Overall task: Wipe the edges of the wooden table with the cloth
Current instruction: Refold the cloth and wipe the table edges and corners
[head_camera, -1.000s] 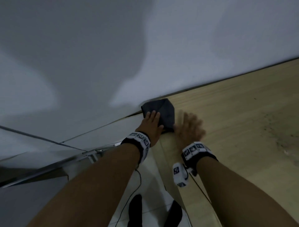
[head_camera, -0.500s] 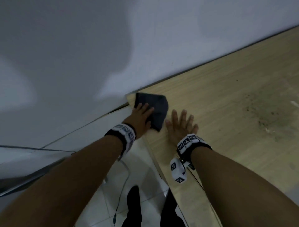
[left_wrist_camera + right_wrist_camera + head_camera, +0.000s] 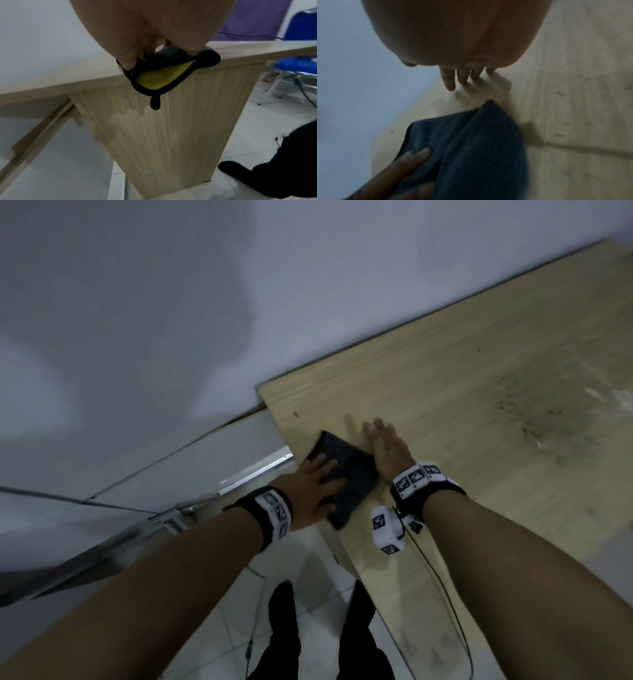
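A dark cloth [image 3: 349, 474] lies on the left edge of the light wooden table [image 3: 479, 405], a short way back from its far corner. My left hand [image 3: 308, 484] presses on it with straight, spread fingers. In the left wrist view the cloth [image 3: 171, 59] hangs over the table's edge [image 3: 68, 86] and shows a yellow underside. My right hand [image 3: 387, 446] rests flat on the tabletop just right of the cloth and holds nothing. In the right wrist view its fingers [image 3: 462, 75] touch the wood beyond the cloth [image 3: 471, 148].
A white wall runs along the table's far edge. Dark specks and smears [image 3: 524, 412] mark the tabletop to the right. Below the left edge are tiled floor, my black-clad legs [image 3: 284, 628], a cable and a metal rail [image 3: 239, 474]. A blue chair [image 3: 302, 27] stands beyond the table.
My left hand has slid the cloth from the far corner back along the left edge toward me. The right hand has come back with it, still flat on the wood.
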